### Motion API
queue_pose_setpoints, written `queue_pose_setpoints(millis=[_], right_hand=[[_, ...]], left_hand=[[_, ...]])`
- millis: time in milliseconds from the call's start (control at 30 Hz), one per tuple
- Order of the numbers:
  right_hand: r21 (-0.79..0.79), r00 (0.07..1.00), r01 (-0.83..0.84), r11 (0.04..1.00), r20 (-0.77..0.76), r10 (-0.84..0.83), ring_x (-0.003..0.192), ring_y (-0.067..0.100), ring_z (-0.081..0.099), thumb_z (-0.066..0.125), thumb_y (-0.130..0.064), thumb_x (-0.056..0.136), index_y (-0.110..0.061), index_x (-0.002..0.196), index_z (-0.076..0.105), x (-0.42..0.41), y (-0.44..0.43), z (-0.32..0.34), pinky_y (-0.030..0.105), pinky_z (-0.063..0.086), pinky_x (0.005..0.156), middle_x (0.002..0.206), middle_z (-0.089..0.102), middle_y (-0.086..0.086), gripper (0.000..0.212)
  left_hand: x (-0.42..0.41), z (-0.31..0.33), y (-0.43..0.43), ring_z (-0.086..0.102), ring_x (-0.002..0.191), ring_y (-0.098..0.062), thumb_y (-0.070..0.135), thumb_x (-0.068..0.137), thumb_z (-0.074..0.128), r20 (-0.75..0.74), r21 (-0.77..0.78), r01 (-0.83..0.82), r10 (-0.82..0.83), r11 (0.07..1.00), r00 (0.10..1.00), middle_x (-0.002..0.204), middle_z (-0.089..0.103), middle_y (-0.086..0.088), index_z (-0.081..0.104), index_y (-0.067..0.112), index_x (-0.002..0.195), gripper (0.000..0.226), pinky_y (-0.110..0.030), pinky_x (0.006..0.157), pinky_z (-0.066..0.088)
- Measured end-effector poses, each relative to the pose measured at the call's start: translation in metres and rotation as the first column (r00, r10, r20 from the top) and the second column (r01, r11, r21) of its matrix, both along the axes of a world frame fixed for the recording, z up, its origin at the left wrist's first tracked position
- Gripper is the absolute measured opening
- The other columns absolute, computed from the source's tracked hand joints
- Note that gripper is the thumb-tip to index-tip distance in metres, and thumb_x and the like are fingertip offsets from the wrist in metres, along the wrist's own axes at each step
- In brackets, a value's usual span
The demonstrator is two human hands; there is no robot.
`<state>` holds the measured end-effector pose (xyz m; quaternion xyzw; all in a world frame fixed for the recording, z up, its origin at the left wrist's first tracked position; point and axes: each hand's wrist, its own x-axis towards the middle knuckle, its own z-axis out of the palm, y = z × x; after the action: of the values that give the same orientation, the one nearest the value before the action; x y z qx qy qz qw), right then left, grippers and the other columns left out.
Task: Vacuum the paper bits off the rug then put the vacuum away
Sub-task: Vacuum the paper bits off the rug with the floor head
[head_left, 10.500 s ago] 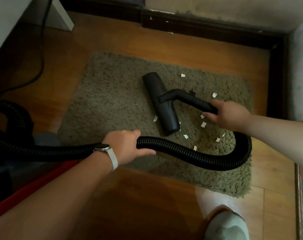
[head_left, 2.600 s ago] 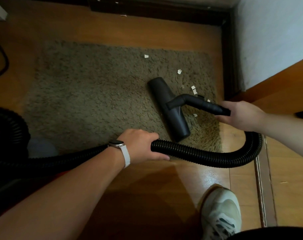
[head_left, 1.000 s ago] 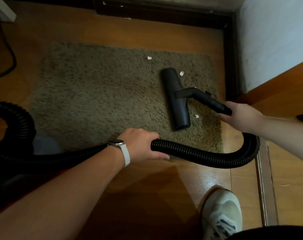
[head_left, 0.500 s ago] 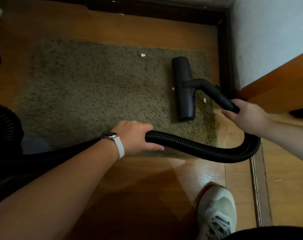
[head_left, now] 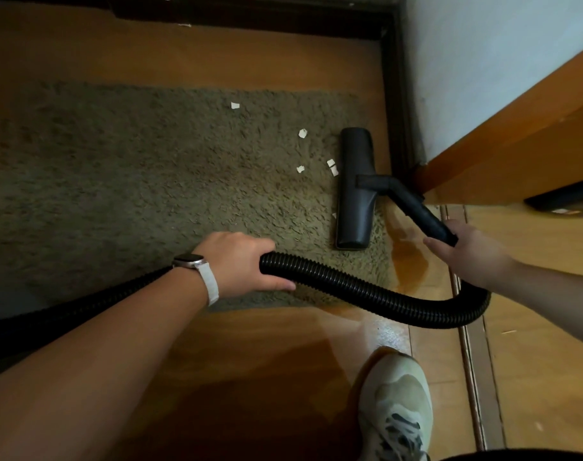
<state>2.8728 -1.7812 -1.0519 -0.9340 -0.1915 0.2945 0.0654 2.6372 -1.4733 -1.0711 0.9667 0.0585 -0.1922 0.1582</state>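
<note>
1. The shaggy rug (head_left: 117, 181) lies on the wood floor (head_left: 250, 361).
2. The black vacuum hose (head_left: 366, 294) bends by the rug's near edge, the left hand (head_left: 240, 264) wrapped round it.
3. The vacuum head (head_left: 355, 191) sits on the rug's right end; the right hand (head_left: 473, 254) grips its pipe (head_left: 416, 207).
4. Paper bits (head_left: 302, 133) lie left of the head
</note>
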Motion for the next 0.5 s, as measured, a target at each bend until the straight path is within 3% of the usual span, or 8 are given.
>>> queue_pose_setpoints(millis=[100, 333, 500], right_hand=[[0.021, 0.999, 0.026, 0.999, -0.03, -0.025, 0.058, 0.027, 0.061, 0.059, -0.041, 0.096, -0.021, 0.092, 0.055, -0.001, -0.002, -0.007, 0.034, 0.047, 0.052, 0.069, 0.062, 0.012, 0.021], [0.036, 0.999, -0.036, 0.999, 0.009, 0.036, 0.057, 0.022, 0.058, 0.058, -0.04, 0.097, -0.018, 0.1, 0.054, 0.005, 0.014, -0.013, 0.029, 0.036, 0.046, 0.068, 0.059, 0.007, 0.023], [0.033, 0.982, -0.175, 0.984, 0.074, 0.172, 0.061, 0.018, 0.06, 0.057, -0.047, 0.095, -0.024, 0.1, 0.052, 0.007, 0.043, -0.013, 0.034, 0.049, 0.052, 0.071, 0.06, 0.002, 0.024]], left_hand=[[0.0, 0.0, -0.001, 0.057, 0.069, -0.003, 0.095, 0.064, 0.028, 0.009, -0.006, 0.0, 0.0, 1.0, 1.0, 0.075, 0.058, 0.015, 0.054, 0.035, 0.092, 0.072, -0.025, 0.063, 0.05], [-0.008, 0.002, 0.001, 0.054, 0.066, -0.001, 0.096, 0.058, 0.021, 0.008, -0.017, -0.025, 0.025, 1.0, 1.0, 0.072, 0.056, 0.015, 0.051, 0.034, 0.086, 0.074, -0.024, 0.062, 0.049], [-0.012, 0.002, 0.006, 0.056, 0.066, -0.002, 0.097, 0.06, 0.025, -0.014, -0.023, -0.046, 0.046, 0.999, 0.999, 0.073, 0.058, 0.015, 0.053, 0.034, 0.087, 0.073, -0.026, 0.066, 0.052]])
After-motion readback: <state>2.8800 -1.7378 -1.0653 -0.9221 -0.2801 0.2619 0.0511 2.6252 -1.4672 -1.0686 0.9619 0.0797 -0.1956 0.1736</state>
